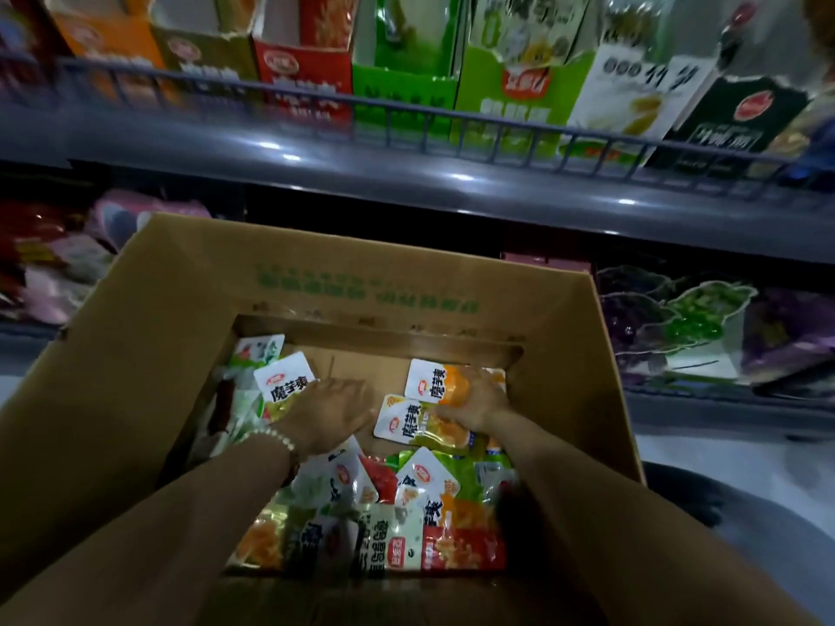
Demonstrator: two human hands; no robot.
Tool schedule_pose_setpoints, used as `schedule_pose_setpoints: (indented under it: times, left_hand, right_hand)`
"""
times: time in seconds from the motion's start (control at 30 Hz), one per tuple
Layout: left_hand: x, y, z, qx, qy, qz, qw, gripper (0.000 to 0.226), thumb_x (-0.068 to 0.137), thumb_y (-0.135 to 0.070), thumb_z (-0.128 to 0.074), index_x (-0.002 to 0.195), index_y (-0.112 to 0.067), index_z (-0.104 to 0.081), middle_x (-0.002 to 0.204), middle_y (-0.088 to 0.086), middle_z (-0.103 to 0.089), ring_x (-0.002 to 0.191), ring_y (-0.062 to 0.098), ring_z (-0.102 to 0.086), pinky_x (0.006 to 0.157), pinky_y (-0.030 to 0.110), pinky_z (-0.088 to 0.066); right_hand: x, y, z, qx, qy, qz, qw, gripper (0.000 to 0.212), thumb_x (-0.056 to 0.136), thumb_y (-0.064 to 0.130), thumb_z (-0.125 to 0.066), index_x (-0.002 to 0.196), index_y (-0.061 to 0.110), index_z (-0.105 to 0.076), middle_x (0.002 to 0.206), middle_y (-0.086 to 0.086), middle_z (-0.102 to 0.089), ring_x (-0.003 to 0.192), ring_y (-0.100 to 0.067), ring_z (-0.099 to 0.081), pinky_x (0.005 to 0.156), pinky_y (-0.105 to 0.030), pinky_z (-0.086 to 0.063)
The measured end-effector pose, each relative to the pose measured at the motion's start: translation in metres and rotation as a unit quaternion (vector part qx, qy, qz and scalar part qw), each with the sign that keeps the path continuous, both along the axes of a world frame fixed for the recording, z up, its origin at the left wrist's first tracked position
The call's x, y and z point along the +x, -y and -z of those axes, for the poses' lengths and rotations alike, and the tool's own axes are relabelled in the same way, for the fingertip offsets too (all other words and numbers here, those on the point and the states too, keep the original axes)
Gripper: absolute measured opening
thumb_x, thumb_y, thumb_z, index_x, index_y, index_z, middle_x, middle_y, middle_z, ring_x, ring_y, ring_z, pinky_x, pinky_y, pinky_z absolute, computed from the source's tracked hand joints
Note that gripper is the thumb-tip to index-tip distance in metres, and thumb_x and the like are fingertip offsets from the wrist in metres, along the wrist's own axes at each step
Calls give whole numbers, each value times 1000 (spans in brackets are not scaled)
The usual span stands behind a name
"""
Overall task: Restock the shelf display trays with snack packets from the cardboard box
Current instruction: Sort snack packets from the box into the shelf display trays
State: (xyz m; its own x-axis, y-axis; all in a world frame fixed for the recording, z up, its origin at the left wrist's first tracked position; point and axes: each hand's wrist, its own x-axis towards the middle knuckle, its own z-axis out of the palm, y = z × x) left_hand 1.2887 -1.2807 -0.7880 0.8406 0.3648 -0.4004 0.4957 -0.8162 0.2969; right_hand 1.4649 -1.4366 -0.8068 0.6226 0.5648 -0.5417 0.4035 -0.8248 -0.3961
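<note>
In the cardboard box (pixel 180 309), an orange snack packet (pixel 429 382) is gripped by the right hand (pixel 480 405); the left hand (pixel 326 413) is spread flat.

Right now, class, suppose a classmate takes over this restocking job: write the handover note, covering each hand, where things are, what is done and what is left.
Left hand: open, flat inside the cardboard box, left side.
Right hand: grips an orange snack packet in the box, far right.
Loose snack packets lie on the box floor; display trays stand on the shelf above.
Done: trays hold some stock.
Left: lift packets out, fill matching trays.
</note>
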Motion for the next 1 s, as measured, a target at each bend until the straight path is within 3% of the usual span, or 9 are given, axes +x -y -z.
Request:
schedule_pose_setpoints:
  times: [0.1,0.2,0.27,0.37,0.47,0.67,0.8,0.9,1.0]
  left_hand:
    - [3,-2,14,22,-18,0,1000,57,97,-49,-36,146,-20,-29,150,1,-34,138,20,-28,114,32,-15]
    - [3,-4,22,21,-35,7,999,56,97,-49,-35,146,-21,-28,151,1,-32,141,19,-22,116,36,-6]
    - [1,-3,26,18,-50,8,999,56,97,-48,-35,146,-21,-28,152,2,-31,142,19,-18,116,37,-2]
    - [0,-1,26,6,-33,-6,999,54,98,-48,-34,143,-19,-33,150,1,-32,142,19,-18,116,35,-1]
    - [1,-1,19,-27,3,-35,999,50,98,-47,-36,139,-19,-39,146,1,-39,137,19,-25,116,32,-10]
    - [2,1,-6,-164,23,-139,976,53,98,-44,-41,140,-12,-41,144,9,-43,130,25,-40,105,26,-31]
    - [-9,9,-11,-244,-34,-119,962,47,98,-40,-44,134,-11,-48,140,5,-48,125,21,-47,101,26,-36]
    - [-10,15,-14,-257,-49,-115,958,54,96,-45,-44,139,-11,-43,145,5,-43,130,20,-42,104,25,-32]
    - [-5,20,-27,-295,-32,-131,946,56,97,-45,-42,140,-10,-41,144,6,-43,130,22,-42,102,25,-32]
  right_hand:
    - [0,0,8,-18,13,-31,999,119,59,63,-77,149,22,-12,155,-4,-10,145,-25,-5,118,-38,-7]
    - [-3,2,13,-17,40,-34,998,118,52,61,-82,144,26,-18,144,-7,-21,140,-30,-11,117,-39,-9]
    - [-4,2,16,-20,43,-28,998,98,52,59,-82,130,27,-33,134,-6,-32,134,-28,-23,113,-39,-18]
    - [-5,3,20,6,30,-9,999,49,60,45,-83,87,28,-45,117,-1,-50,118,-22,-44,101,-34,-35]
    - [-9,-1,15,46,-8,9,999,31,67,25,-80,67,26,-49,92,2,-61,97,-20,-60,84,-28,-49]
    - [-17,2,-7,-30,-95,-37,994,37,72,43,-77,95,17,-66,104,-4,-66,96,-21,-61,82,-28,-46]
    - [-18,2,-22,-138,-186,-47,972,57,82,42,-68,125,7,-56,126,-9,-59,112,-27,-58,98,-37,-47]
    - [-24,4,-28,-127,-169,-57,976,55,83,37,-69,125,5,-54,128,-8,-58,115,-28,-56,98,-37,-46]
    - [-26,4,-33,-33,-152,-8,988,55,80,31,-74,124,3,-55,124,-11,-60,110,-28,-59,85,-31,-48]
